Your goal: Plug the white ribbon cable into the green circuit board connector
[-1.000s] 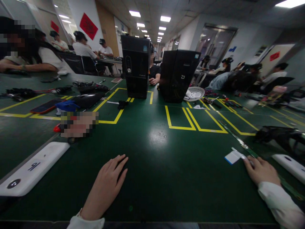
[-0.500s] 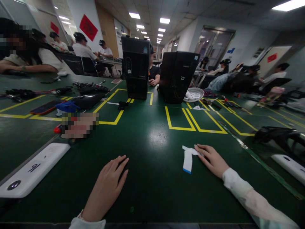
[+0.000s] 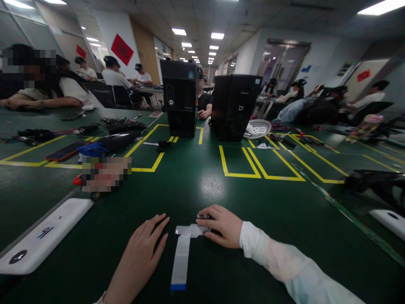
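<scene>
My left hand [image 3: 139, 257] lies flat on the green table [image 3: 221, 236], fingers stretched out, holding nothing. Just right of it lies a white flat ribbon cable [image 3: 182, 257] with a blue end near me. My right hand [image 3: 221, 225] rests on the cable's far end, fingers curled and pressing it to the table. A small dark part shows under those fingertips; I cannot make it out.
Two black computer towers [image 3: 180, 97] [image 3: 236, 105] stand mid-table behind yellow tape boxes [image 3: 240, 162]. A white device [image 3: 41, 236] lies at the left, another [image 3: 390, 221] at the right. A white basket [image 3: 258, 128], tools and cables lie further back. Other people sit around.
My right hand has dragged the ribbon cable from the right side leftward, to just beside my left hand. The left hand has stayed put.
</scene>
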Motion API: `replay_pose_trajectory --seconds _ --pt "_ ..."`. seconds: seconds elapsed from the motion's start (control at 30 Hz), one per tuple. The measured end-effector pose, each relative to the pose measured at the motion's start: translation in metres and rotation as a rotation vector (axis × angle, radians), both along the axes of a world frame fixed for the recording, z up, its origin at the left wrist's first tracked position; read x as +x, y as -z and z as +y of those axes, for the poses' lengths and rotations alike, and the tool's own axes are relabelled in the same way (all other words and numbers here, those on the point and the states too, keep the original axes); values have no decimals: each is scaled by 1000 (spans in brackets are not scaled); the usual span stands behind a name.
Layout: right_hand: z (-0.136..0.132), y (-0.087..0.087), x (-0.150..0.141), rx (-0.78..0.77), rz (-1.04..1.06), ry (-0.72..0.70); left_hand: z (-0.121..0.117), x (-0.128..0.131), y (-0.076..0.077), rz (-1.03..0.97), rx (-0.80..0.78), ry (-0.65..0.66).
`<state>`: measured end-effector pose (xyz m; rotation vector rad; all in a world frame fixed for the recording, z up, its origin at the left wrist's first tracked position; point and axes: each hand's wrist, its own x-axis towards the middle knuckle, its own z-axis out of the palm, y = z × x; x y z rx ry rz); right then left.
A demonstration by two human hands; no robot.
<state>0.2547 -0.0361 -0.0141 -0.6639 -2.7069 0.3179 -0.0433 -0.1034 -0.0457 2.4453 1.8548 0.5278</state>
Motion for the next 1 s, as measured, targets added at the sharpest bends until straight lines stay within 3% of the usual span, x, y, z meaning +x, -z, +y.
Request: replay_pose_trajectory --seconds 0.17,0.27,0.33,0.47,0.57,0.63,0.77,1.0 --pt "-7 -5 -6 -33 -46 -15 2 -5 5 4 0 7" --pt "2 2 10 40 -18 119 1 -6 4 14 -30 1" --pt "17 10 35 147 2 320 0 -6 3 18 -48 -7" --pt "50 19 117 264 -27 908 0 -6 4 16 -49 3" --pt "53 15 190 160 -170 1408 1 -9 7 21 -58 2" --pt "42 9 231 55 -225 1610 2 -11 9 22 -65 -6" --pt "10 -2 278 -83 -254 1753 3 -10 10 5 -46 -10" --pt "-10 -1 294 -182 -343 1734 2 -6 7 -7 8 5"
